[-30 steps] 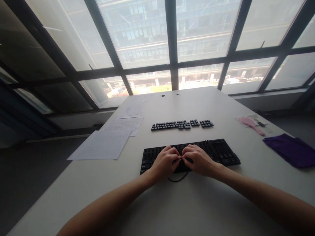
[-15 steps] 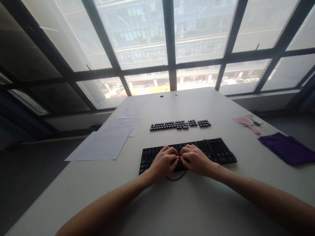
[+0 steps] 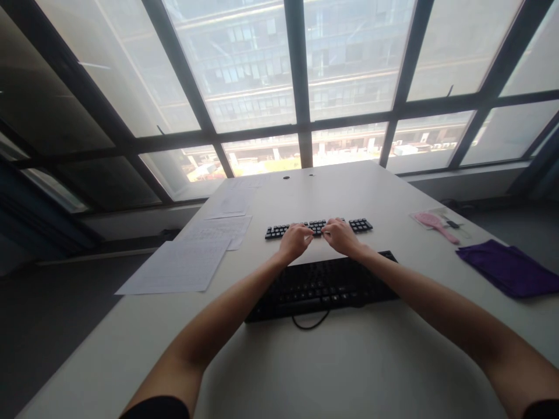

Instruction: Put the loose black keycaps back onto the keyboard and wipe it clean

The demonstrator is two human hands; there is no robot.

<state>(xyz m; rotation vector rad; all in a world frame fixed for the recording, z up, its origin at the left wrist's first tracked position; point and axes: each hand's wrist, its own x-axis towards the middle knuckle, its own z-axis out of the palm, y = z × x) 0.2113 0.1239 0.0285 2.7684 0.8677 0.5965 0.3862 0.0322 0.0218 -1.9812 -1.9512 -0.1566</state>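
Note:
A black keyboard base (image 3: 323, 282) lies on the white table, its upper part showing dark areas without keycaps and a few keys along its lower rows. Beyond it, loose black keycaps (image 3: 276, 233) are laid out in keyboard-like blocks. My left hand (image 3: 297, 240) is at the near edge of the keycap rows, fingers bent together. Close to its right, my right hand (image 3: 339, 235) rests over the keycaps with thumb and fingers curled together. Whatever the fingertips hold is too small to make out.
Several paper sheets (image 3: 179, 266) overlap along the table's left side. At the right lie a pink hairbrush (image 3: 434, 224) on a clear bag and a folded purple cloth (image 3: 509, 267). A cable (image 3: 310, 327) loops out at the keyboard's near edge. Windows stand behind the table.
Both hands have moved forward from the black keyboard to the laid-out keycaps. More of the keyboard's surface is uncovered, and the view has tilted slightly.

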